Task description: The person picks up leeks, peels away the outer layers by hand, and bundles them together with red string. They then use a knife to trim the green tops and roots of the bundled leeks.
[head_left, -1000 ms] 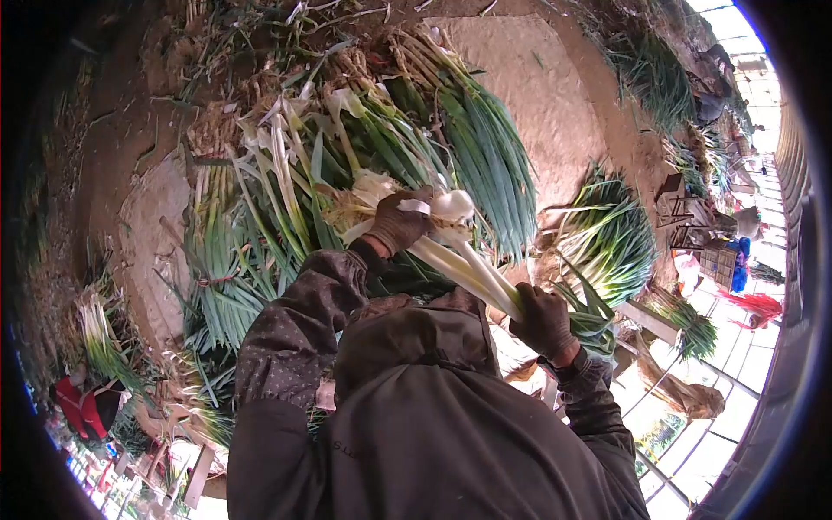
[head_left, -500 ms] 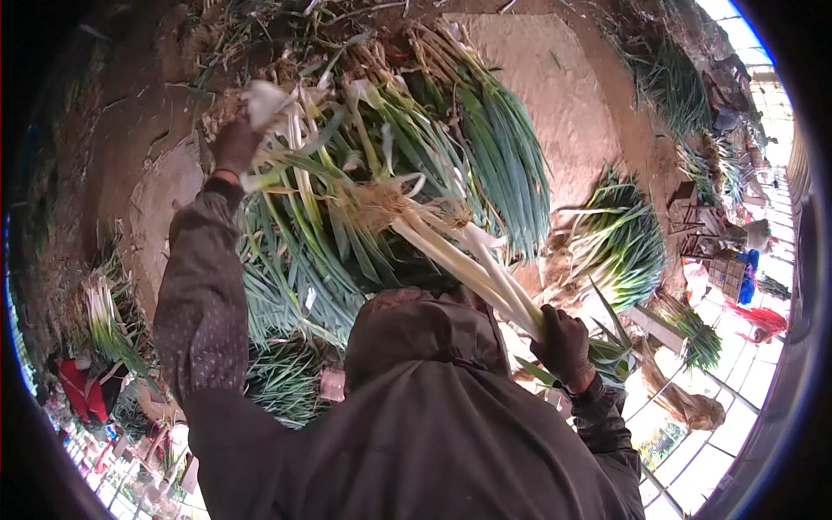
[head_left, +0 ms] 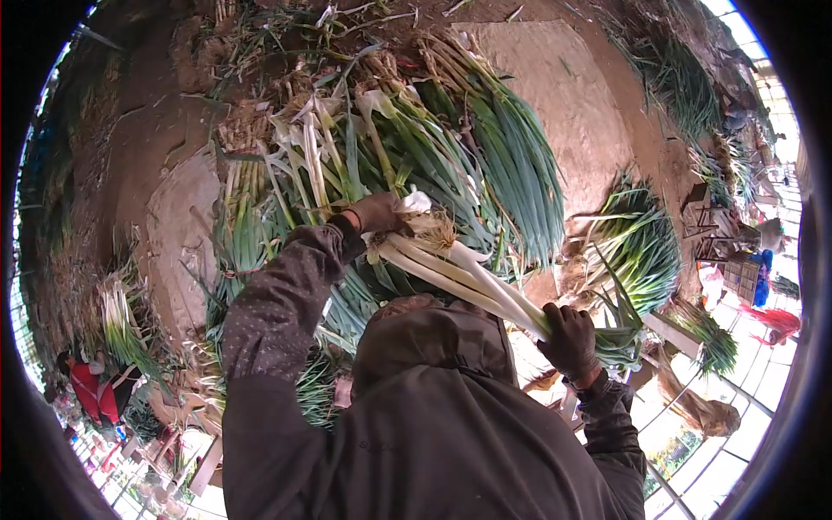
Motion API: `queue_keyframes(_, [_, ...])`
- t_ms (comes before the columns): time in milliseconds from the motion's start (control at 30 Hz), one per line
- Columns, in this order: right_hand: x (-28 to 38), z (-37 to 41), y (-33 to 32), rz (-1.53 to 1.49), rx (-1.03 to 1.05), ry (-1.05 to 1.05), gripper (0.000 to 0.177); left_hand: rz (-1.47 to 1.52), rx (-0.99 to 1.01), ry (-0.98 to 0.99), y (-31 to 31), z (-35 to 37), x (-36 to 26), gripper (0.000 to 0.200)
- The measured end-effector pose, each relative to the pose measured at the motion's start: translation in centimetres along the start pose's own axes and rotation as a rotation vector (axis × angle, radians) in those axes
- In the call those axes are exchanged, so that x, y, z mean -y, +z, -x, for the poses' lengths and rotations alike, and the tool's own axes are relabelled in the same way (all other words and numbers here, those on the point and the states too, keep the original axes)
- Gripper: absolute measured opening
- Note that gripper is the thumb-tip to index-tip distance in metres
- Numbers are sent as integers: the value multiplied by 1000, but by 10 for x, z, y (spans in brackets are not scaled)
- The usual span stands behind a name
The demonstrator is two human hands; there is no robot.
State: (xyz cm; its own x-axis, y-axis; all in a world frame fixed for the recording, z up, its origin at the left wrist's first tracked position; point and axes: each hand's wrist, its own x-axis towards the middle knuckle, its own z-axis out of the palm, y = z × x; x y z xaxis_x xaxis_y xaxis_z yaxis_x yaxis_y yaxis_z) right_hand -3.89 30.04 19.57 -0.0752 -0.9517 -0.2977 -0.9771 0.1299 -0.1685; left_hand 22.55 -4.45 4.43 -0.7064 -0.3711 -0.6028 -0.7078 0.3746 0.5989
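Several thick green onions (head_left: 472,276) lie slantwise before my chest, white stalks and tangled roots toward the upper left. My gloved right hand (head_left: 569,344) is closed around their stalks, with the green leaves (head_left: 620,334) trailing behind it. At the root end my gloved left hand (head_left: 377,213) has its fingers curled beside the roots (head_left: 433,230). A small white piece (head_left: 414,202) shows at those fingers; what it is I cannot make out. Under both hands spreads a large heap of green onions (head_left: 511,156).
A smaller pile of green onions (head_left: 637,243) lies to the right, another bundle (head_left: 121,316) to the left. A flat pale slab (head_left: 555,87) is at the top. A person in red (head_left: 91,390) is at far left. Red netting or plastic (head_left: 771,322) lies far right.
My left hand has swung from the upper left, over the heap, in to the root end of the held onions. My right hand keeps its hold on the stalks.
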Motion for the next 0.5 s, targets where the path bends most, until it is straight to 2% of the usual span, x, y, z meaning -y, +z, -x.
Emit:
queue_keyframes(33, [0,1,0,-3,-9,-3,48,57,60,-4,4,-1,7,54])
queue_keyframes(67, [-2,3,2,9,-29,-15,48,-9,48,74,27,-17,29,49])
queue_keyframes(167, [-2,9,3,8,-3,-10,47,-339,-124,42,37,8,13,38])
queue_keyframes(200, [0,11,3,17,11,-4,46,-484,-87,-23,33,14,6,29])
queue_keyframes(267, [7,12,3,31,39,-12,44,-545,-132,-148,20,15,64,26])
queue_keyframes(300, [4,11,4,23,28,-31,43,-713,-312,-266,14,10,126,29])
queue_keyframes(333, [-3,16,5,21,16,-32,42,-597,-437,-387,-10,18,183,30])
queue_keyframes(367, [-9,25,5,24,14,-22,41,-317,-516,-329,-44,30,210,29])
queue_keyframes(400, [-15,27,11,50,60,16,40,-398,-756,-144,-61,40,227,29])
queue_keyframes(467, [-19,25,16,54,108,21,41,-497,-580,-451,-113,61,134,36])
queue_keyframes(500, [-20,17,20,60,113,4,42,-380,-699,-41,-98,36,140,31])
